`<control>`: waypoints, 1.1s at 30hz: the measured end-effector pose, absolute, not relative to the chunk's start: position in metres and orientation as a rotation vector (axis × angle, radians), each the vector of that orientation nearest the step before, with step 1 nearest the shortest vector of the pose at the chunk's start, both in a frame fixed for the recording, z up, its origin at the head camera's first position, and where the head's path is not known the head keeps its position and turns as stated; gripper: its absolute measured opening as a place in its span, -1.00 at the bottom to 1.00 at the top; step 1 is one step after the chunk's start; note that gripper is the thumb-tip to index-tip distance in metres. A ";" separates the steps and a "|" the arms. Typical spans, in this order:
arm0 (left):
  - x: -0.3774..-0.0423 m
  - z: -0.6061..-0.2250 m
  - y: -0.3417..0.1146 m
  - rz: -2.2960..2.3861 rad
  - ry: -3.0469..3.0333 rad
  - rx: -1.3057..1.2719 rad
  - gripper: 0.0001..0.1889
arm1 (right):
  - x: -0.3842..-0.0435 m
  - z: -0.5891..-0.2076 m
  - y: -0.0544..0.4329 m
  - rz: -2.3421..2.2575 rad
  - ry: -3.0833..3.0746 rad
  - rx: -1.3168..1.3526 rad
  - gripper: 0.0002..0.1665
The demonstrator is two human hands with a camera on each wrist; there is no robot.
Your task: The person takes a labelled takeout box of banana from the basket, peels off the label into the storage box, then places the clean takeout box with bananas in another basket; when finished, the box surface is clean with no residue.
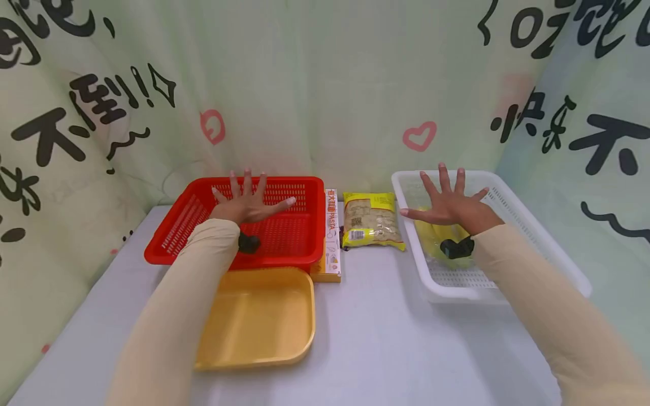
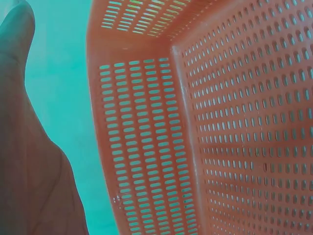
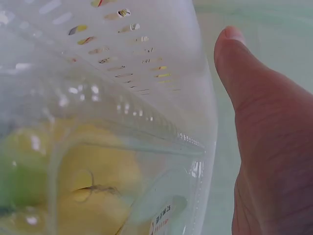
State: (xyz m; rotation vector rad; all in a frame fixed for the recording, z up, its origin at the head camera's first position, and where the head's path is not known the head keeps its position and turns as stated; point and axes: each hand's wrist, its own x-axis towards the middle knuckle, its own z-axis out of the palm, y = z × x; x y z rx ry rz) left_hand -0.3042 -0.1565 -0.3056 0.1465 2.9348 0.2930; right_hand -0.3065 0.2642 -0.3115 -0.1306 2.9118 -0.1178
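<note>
My left hand (image 1: 245, 206) hovers over the red basket (image 1: 284, 248) with its fingers spread and nothing held. In the left wrist view the basket's slotted wall (image 2: 146, 147) lies beside the thumb (image 2: 19, 44). My right hand (image 1: 449, 206), fingers likewise spread, is over the white basket (image 1: 538, 242) and holds nothing. Inside that basket lies something yellow (image 1: 437, 237), partly hidden by the hand; the right wrist view shows it as yellow rounded items (image 3: 98, 171) under clear plastic, with a bit of green at the side. The right thumb (image 3: 239, 58) points past the basket's rim.
A yellow tray (image 1: 259, 321) stands in front of the red basket. Between the baskets are an orange-and-white pasta box (image 1: 332, 237) and a yellow bag (image 1: 373, 220) with a clear window. Printed curtains (image 1: 325, 84) hang behind and beside the white table (image 1: 376, 338).
</note>
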 end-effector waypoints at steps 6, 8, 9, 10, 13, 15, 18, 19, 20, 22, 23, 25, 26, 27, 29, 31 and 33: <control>-0.301 -0.301 -0.152 0.299 2.938 0.141 0.08 | -0.306 -0.312 0.268 -0.120 2.913 -0.149 0.40; -0.301 -0.301 -0.149 0.297 2.937 0.140 0.08 | -0.305 -0.312 0.270 -0.135 2.908 -0.156 0.40; -0.303 -0.303 -0.149 0.294 2.940 0.142 0.11 | -0.305 -0.312 0.271 -0.142 2.906 -0.159 0.41; -0.304 -0.303 -0.148 0.290 2.941 0.140 0.11 | -0.305 -0.312 0.271 -0.147 2.906 -0.163 0.41; -0.305 -0.301 -0.142 0.285 2.935 0.136 0.11 | -0.304 -0.311 0.273 -0.159 2.906 -0.168 0.43; -0.304 -0.299 -0.136 0.303 2.932 0.139 0.10 | -0.304 -0.309 0.275 -0.157 2.908 -0.174 0.45; -0.302 -0.294 -0.118 0.323 2.923 0.155 0.05 | -0.305 -0.307 0.280 -0.154 2.914 -0.192 0.50; -0.301 -0.293 -0.111 0.326 2.922 0.170 0.04 | -0.304 -0.306 0.282 -0.162 2.917 -0.199 0.52; -0.301 -0.292 -0.104 0.337 2.924 0.189 0.03 | -0.304 -0.305 0.283 -0.173 2.920 -0.208 0.52; -0.301 -0.292 -0.088 0.329 2.931 0.227 0.01 | -0.302 -0.302 0.288 -0.222 2.927 -0.225 0.52; -0.301 -0.292 -0.080 0.320 2.940 0.242 0.01 | -0.302 -0.301 0.291 -0.261 2.929 -0.233 0.52; -0.301 -0.293 -0.065 0.347 2.946 0.297 0.02 | -0.301 -0.298 0.299 -0.336 2.941 -0.243 0.51; -0.301 -0.293 -0.057 0.362 2.946 0.326 0.03 | -0.300 -0.297 0.303 -0.367 2.949 -0.247 0.50; -0.300 -0.293 -0.050 0.374 2.944 0.359 0.04 | -0.300 -0.295 0.307 -0.401 2.954 -0.245 0.50; -0.298 -0.293 -0.037 0.417 2.928 0.435 0.07 | -0.299 -0.294 0.318 -0.460 2.971 -0.241 0.48; -0.292 -0.293 -0.025 0.471 2.898 0.521 0.09 | -0.297 -0.295 0.329 -0.508 2.979 -0.222 0.46; -0.287 -0.295 -0.013 0.508 2.864 0.612 0.10 | -0.295 -0.297 0.340 -0.569 2.964 -0.199 0.42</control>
